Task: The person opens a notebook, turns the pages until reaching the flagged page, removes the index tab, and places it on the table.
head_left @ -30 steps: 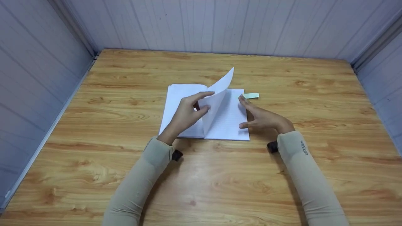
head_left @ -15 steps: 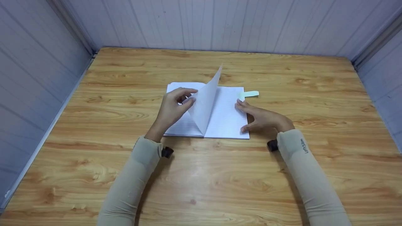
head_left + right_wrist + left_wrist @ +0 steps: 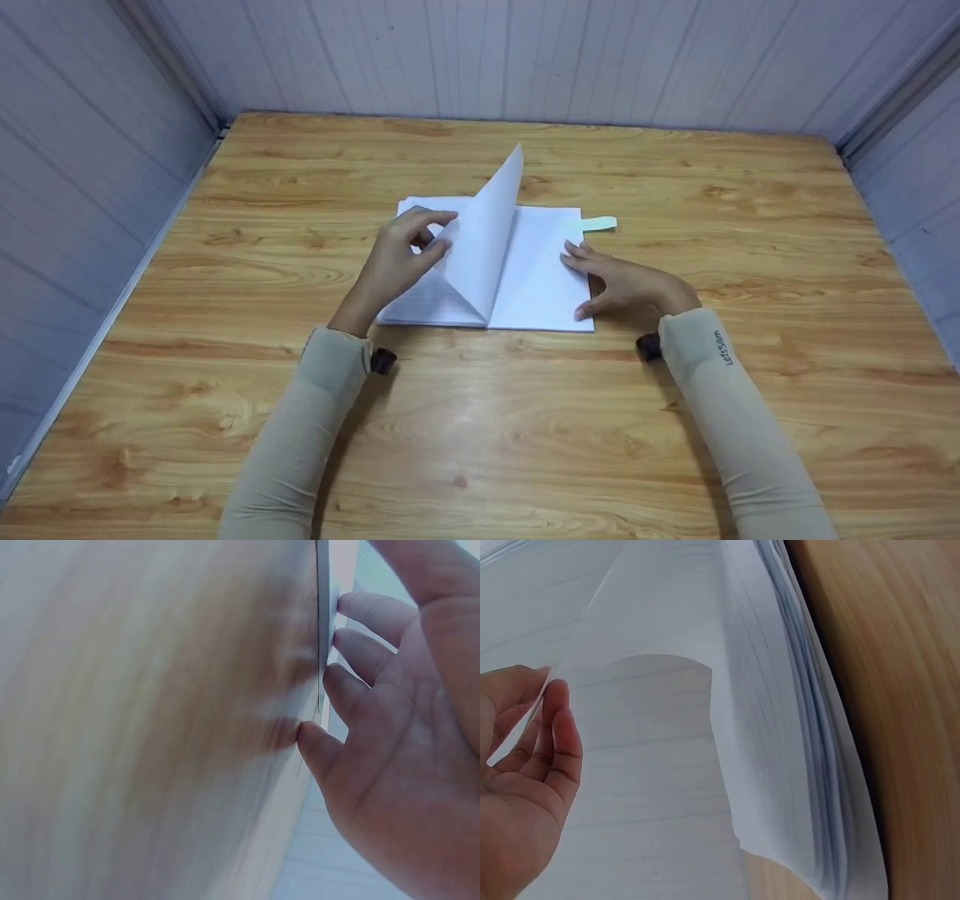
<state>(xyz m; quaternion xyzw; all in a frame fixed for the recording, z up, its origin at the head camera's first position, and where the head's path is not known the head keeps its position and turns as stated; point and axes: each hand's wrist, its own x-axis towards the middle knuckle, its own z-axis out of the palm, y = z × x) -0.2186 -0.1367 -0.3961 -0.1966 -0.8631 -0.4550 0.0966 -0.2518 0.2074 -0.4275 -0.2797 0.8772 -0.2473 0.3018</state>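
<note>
A notebook (image 3: pixel 544 270) with lined white pages lies spread on the wooden table. My left hand (image 3: pixel 401 247) pinches the edge of a raised page (image 3: pixel 480 240) between thumb and fingers, over the notebook's left half. In the left wrist view the same page (image 3: pixel 652 607) curves up from the spine, its edge caught at the fingertips. My right hand (image 3: pixel 619 281) rests on the right-hand page near its outer edge, fingers spread and thumb apart. A pale green sticky tab (image 3: pixel 598 224) sticks out past that edge, just above the right fingers.
The wooden table (image 3: pixel 480 420) surrounds the notebook on every side. A panelled wall (image 3: pixel 510 60) stands behind it, with side walls left and right. A small black wrist camera (image 3: pixel 382 361) sits under the left cuff, and another black camera (image 3: pixel 649 346) by the right.
My left hand has moved left, drawing the raised page over from the right side toward the left. My right hand has slid slightly down the right page, below the green tab.
</note>
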